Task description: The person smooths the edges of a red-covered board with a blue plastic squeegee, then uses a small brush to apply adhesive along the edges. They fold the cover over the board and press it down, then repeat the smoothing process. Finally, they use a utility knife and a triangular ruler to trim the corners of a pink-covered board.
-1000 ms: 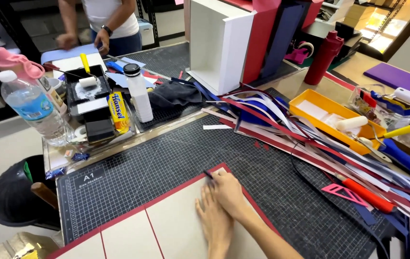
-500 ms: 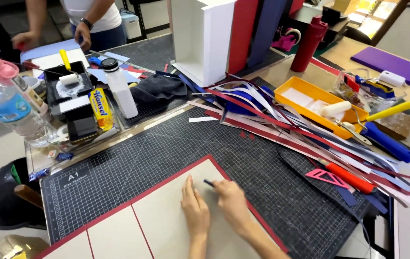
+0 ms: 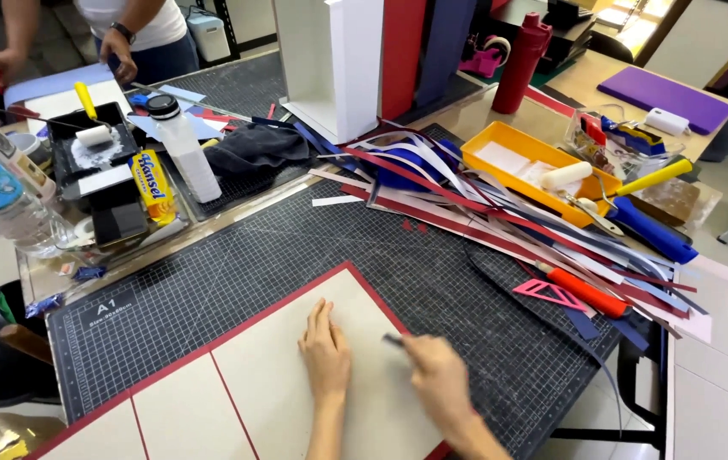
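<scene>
Cutting mat (image 3: 313,255): covers our desk. Beige board (image 3: 279,375), red-edged: lies flat on mat, three panels already laid. Left hand (image 3: 325,353): fingers released, pressing board. Right hand (image 3: 436,375): fingers grasping small dark tool (image 3: 393,340); smoothing, we judge, unfinished.

I have both forearms coming up from the desk's near edge, my left hand (image 3: 325,353) lying flat, palm down with fingers together and pointing away from me, and my right hand (image 3: 437,375) just beside it, curled into a loose pinching fist, knuckles up.
</scene>
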